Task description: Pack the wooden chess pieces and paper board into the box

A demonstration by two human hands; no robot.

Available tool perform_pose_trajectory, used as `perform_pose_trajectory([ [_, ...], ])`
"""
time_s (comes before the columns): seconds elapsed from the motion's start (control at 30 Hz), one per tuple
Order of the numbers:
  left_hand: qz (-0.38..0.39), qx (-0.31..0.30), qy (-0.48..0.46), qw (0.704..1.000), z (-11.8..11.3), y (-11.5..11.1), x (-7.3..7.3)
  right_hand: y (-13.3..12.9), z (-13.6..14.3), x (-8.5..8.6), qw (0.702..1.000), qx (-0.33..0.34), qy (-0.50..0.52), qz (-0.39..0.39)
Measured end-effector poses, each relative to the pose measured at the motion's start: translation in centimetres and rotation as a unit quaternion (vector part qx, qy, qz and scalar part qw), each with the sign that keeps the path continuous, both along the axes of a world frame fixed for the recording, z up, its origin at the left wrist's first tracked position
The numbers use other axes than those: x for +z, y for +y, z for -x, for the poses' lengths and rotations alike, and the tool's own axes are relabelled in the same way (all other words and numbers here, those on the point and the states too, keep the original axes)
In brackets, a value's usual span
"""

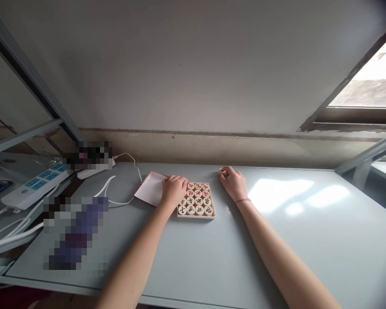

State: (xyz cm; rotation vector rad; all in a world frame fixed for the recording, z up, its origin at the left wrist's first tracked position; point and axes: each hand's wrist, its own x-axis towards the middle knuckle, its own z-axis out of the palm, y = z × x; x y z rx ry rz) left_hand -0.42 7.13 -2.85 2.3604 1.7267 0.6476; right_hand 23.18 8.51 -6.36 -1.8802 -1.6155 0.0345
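Note:
A shallow white box (197, 216) of round Chinese chess pieces (198, 201) lies on the grey desk, the pieces in rows with red characters at the back and black ones in front. My left hand (174, 189) rests over the box's upper left corner, fingers bent down. Its fingertips are hidden, so I cannot tell whether they grip a piece or just the rim. To the right of the box, near the desk's back edge, my right hand (233, 182) pinches a pale chess piece (222, 171), mostly covered by the fingers. The open box lid (150, 187) lies left of my left hand, white inside.
On the left a white power strip (38, 184) with blue sockets sits among white cables (107, 191). Two blurred-out items lie on that side. Behind the grey desk (193, 262) rises a wall (186, 86). Metal frame bars (35, 64) stand at both sides.

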Motion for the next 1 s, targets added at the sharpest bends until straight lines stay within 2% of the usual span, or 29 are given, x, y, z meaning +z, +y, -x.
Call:
perform_pose_trajectory([
  [0.27,-0.037,-0.012,-0.032,0.999,0.2,-0.1,-0.2,0.4,-0.3,-0.9,0.999,0.026,0.007,-0.03],
  [0.37,-0.092,-0.015,-0.015,0.996,0.3,-0.6,0.2,-0.1,0.0,-0.5,0.997,0.022,0.016,-0.067],
  [0.47,-0.113,0.015,0.045,0.992,0.0,-1.3,0.3,-1.6,1.2,0.5,0.993,0.028,0.037,-0.112],
  [0.53,-0.11,0.029,0.076,0.991,-0.3,-1.7,0.4,-3.0,2.4,1.2,0.992,0.054,0.077,-0.086],
  [0.6,-0.104,0.038,0.09,0.99,-0.7,-2.0,0.4,-4.3,3.6,1.8,0.989,0.073,0.129,-0.026],
  [0.7,-0.091,0.059,0.103,0.989,-1.3,-2.2,0.5,-5.4,4.8,2.1,0.982,0.083,0.169,0.034],
  [1.0,-0.071,0.066,0.069,0.993,-1.8,-2.9,0.7,-5.2,4.9,1.8,0.978,0.083,0.185,0.042],
])
